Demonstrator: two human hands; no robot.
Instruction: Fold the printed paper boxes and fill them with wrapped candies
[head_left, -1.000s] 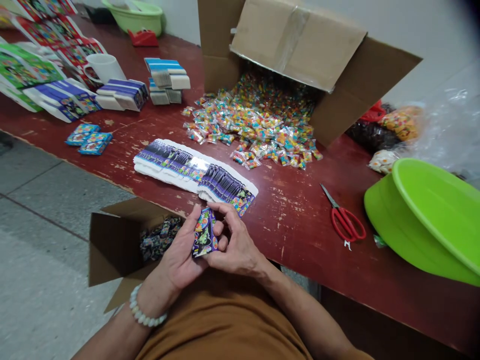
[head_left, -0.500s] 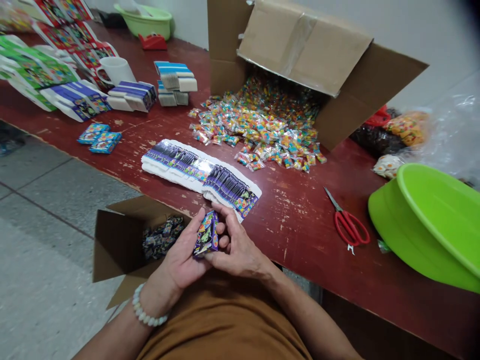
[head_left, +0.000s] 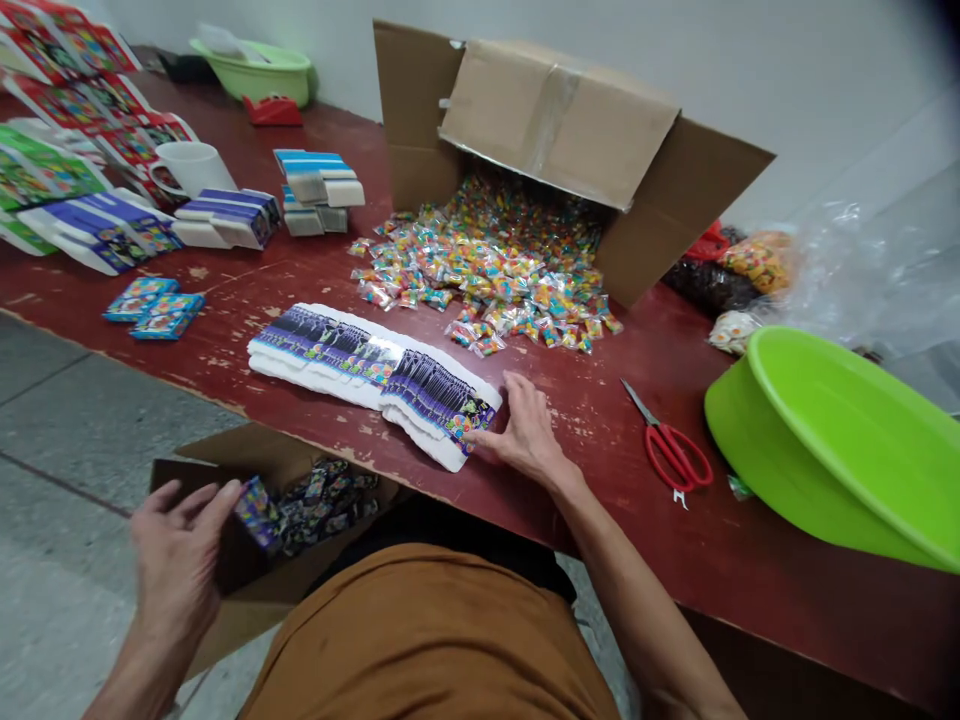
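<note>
Over the open carton (head_left: 199, 625) below the table edge, my left hand (head_left: 176, 545) is open, fingers apart. A small purple printed candy box (head_left: 257, 512) is just beyond its fingertips, blurred, above several dark small packs (head_left: 330, 505) in that carton. On the table, a long overlapping row of flat purple box blanks (head_left: 431, 390) with white flaps lies slanted. My right hand (head_left: 529, 430) is at the row's right end, thumb and fingers spread around the last blank, the thumb touching its printed face.
Small bags of colourful candy (head_left: 487, 260) spill from a cardboard box (head_left: 555, 120) at the back. Red-handled scissors (head_left: 675, 455) and a green basin (head_left: 810, 450) are on the right. Blue boxes (head_left: 169, 315), bundled blanks (head_left: 221, 215) and a white mug (head_left: 191, 168) stand left.
My hands have parted. My left hand has carried the purple candy box down left to the carton and let go; my right hand has moved up right to the row of blanks. The view has shifted.
</note>
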